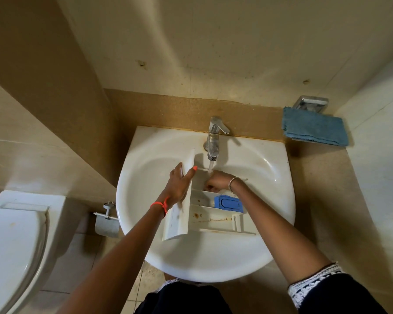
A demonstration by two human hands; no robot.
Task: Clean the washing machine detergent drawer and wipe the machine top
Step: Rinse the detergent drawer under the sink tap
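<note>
Lying across the sink [270, 168] under the tap [213, 141], the detergent drawer [213, 219] has its front panel toward the left rim, gripped by the left hand [179, 184], while the right hand [217, 181] reaches into its far compartment, its hold impossible to tell.

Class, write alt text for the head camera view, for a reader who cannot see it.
A person holds a white detergent drawer under a running tap in a sink; the left hand grips its front panel, the right hand reaches inside under the stream. A blue cloth lies on the counter nearby.
</note>
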